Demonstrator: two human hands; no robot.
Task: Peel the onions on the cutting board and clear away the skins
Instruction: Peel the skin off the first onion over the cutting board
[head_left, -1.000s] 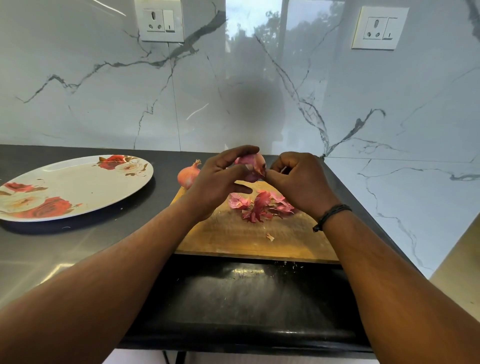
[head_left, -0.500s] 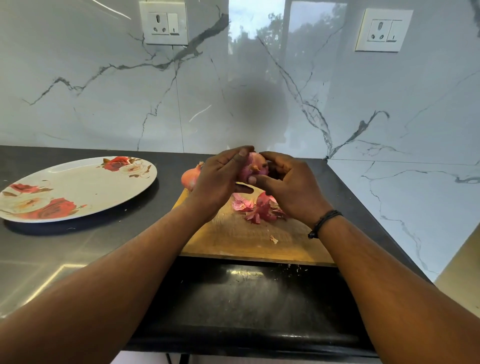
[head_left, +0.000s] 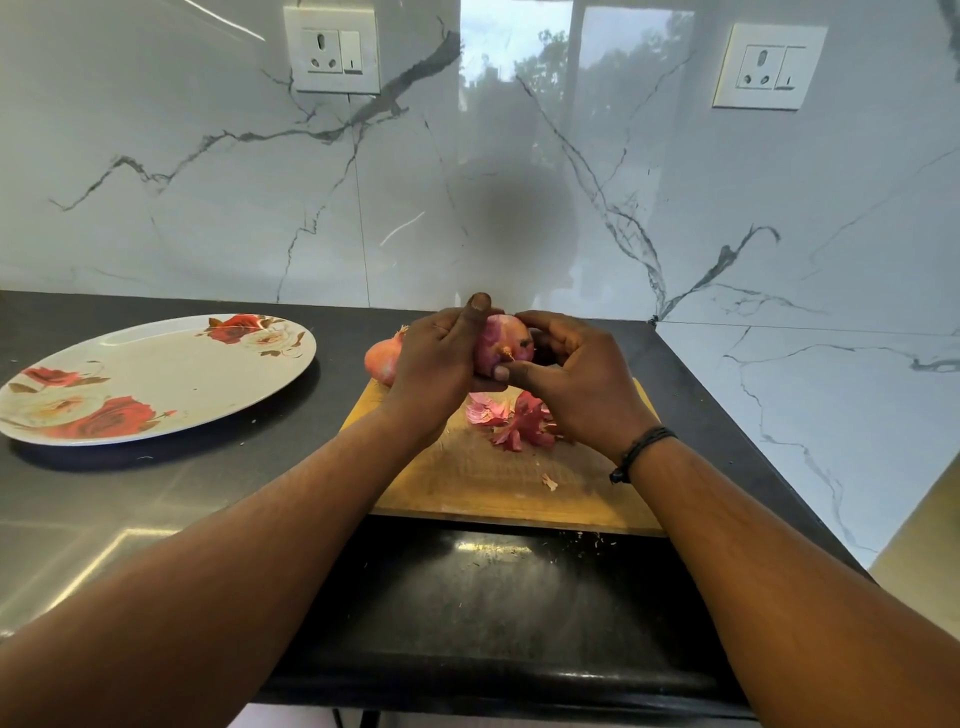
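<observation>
Head view: both hands grip one onion (head_left: 504, 345) above the cutting board (head_left: 498, 478). The left hand (head_left: 441, 364) cups it; the right hand (head_left: 576, 384) pinches at its root end, which faces the person. Loose skins (head_left: 514, 418) lie just below the grip. Compared with a second ago, the onion is turned and more exposed.

Head view, downward over counter (head_left: 156, 493)

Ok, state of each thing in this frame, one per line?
Held onion: partly peeled, gripped by both hands above the board.
Second onion: unpeeled, at the board's far left corner.
Skins: loose pile on cutting board.
Plate: holds nothing.
Left hand: gripping.
Right hand: gripping.
</observation>
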